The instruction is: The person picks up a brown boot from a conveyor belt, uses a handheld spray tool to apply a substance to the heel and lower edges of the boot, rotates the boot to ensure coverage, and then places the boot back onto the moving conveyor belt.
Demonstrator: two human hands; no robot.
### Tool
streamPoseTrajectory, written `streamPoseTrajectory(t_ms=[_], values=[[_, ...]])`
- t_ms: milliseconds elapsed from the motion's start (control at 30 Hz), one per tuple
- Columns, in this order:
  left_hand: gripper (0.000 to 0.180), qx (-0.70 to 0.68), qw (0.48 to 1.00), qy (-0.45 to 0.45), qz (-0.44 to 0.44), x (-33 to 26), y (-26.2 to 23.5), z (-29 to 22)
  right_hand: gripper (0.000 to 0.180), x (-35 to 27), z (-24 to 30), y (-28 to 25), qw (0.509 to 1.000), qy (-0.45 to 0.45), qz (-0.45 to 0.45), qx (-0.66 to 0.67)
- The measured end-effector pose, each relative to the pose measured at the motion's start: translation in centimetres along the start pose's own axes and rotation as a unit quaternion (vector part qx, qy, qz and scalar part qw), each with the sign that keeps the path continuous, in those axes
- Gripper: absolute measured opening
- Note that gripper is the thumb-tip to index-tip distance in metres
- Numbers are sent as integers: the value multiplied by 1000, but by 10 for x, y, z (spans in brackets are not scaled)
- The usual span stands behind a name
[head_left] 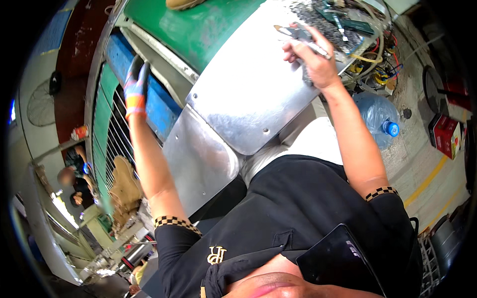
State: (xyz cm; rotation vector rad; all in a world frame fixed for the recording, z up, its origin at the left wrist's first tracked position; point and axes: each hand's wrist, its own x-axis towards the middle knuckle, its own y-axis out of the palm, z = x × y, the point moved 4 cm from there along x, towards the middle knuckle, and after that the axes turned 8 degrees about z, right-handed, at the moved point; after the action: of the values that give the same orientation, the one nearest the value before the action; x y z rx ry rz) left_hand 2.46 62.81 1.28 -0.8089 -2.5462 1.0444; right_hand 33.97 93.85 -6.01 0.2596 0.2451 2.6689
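My left hand, in a glove with dark fingers and a purple and orange cuff, is stretched out flat with nothing in it. It is over or against the blue rail beside the green conveyor belt; whether it touches is unclear. Over the shiny metal sheet, my right hand is closed round a slim brush with a pale handle and a tan tip. Something dark covers part of its fingers. A tan boot shows in part on the belt at the top edge.
At the upper right, hand tools lie on a dark, shaggy surface near loose hoses and wires. A large clear water bottle with a blue cap is right of my forearm. Tan boots are piled at the left. Another person is farther left.
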Motion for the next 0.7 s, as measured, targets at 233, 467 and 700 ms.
streamPoseTrajectory(t_ms=[233, 467, 700], values=[[78, 424, 833, -245, -256, -243, -338, 252, 43, 1, 10, 13, 1000, -3, -26, -8], [114, 394, 723, -556, -111, -379, -461, 371, 40, 2, 0, 8, 997, -4, -51, -53], [109, 425, 737, -493, -181, -337, -369, 333, 33, 2, 3, 16, 994, -25, -66, -87]])
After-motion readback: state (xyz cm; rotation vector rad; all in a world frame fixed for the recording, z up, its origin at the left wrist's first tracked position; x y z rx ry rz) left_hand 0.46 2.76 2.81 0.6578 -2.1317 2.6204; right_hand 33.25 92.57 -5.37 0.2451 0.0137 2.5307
